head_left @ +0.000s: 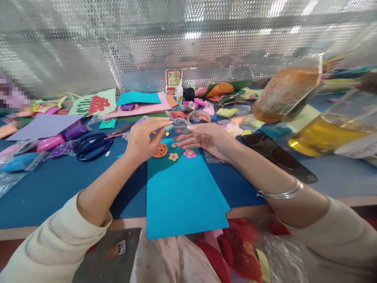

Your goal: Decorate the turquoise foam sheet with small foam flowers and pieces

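Turquoise paper sheets (179, 196) lie stacked in front of me, jutting over the table edge. Near their far end are a round orange-red piece with dots (160, 150), a yellow flower (173, 157) and a pink flower (190, 153). My left hand (145, 138) hovers above the far left part of the paper, its thumb and fingers closed in a pinch. Facing it from the right, my right hand (210, 139) has its thumb and fingers drawn together. A thin greyish bit shows between the fingertips, too small to name.
Blue-handled scissors (93, 147) lie left, among colourful bagged clay (50, 143). A roll of tape (199, 116) sits behind my hands. At right are a dark phone (278, 157), a bottle of orange drink (287, 90) and a container of yellow liquid (326, 133). A perforated metal screen (141, 43) stands behind.
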`<state>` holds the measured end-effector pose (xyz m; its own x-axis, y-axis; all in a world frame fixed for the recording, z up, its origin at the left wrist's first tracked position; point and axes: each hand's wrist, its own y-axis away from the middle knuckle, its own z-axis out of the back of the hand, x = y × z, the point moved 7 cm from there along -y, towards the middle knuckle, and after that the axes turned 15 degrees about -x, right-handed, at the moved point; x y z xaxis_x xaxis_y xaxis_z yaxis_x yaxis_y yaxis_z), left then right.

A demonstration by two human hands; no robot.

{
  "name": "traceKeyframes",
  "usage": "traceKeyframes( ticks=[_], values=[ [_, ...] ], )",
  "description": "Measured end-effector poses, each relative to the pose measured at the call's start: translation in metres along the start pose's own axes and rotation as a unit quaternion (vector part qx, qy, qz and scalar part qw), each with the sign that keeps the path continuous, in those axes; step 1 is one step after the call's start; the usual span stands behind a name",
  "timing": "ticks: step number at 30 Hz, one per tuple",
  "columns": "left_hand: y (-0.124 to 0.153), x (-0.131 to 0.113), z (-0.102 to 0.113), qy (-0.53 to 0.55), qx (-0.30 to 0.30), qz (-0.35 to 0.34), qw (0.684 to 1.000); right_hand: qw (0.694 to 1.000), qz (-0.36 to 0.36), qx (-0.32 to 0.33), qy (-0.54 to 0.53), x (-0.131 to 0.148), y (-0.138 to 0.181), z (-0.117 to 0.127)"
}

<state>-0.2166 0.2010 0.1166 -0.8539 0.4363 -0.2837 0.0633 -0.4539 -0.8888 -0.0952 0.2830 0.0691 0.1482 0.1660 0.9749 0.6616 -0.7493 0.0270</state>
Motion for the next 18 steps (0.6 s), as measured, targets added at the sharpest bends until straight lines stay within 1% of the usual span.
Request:
traceKeyframes(
  ticks=[3, 6, 8, 10, 12, 14, 18],
  values=[
    [0.003, -0.009, -0.004, 0.006, 0.017, -0.044, 0.999, 0.999, -0.03, 0.0, -0.019, -0.002, 0.004, -0.003],
    [0.012, -0.017, -0.018, 0.015, 0.089, -0.071, 0.993, 0.999, -0.034, 0.016, -0.03, -0.004, 0.007, -0.006],
    [0.018, -0.019, -0.027, 0.013, 0.141, -0.09, 0.986, 0.999, -0.016, 0.036, -0.03, -0.002, 0.009, -0.009],
    [0.022, -0.018, -0.032, -0.002, 0.17, -0.101, 0.98, 0.998, 0.004, 0.062, -0.032, 0.001, 0.012, -0.012],
    [0.023, -0.015, -0.034, -0.02, 0.183, -0.101, 0.978, 0.996, 0.016, 0.078, -0.035, 0.004, 0.014, -0.015],
    [0.024, -0.013, -0.035, -0.037, 0.19, -0.1, 0.976, 0.996, 0.023, 0.08, -0.025, 0.004, 0.014, -0.016],
    [0.026, -0.017, -0.038, -0.043, 0.194, -0.118, 0.973, 0.997, 0.055, 0.028, 0.042, 0.002, 0.008, -0.01]
  ],
)
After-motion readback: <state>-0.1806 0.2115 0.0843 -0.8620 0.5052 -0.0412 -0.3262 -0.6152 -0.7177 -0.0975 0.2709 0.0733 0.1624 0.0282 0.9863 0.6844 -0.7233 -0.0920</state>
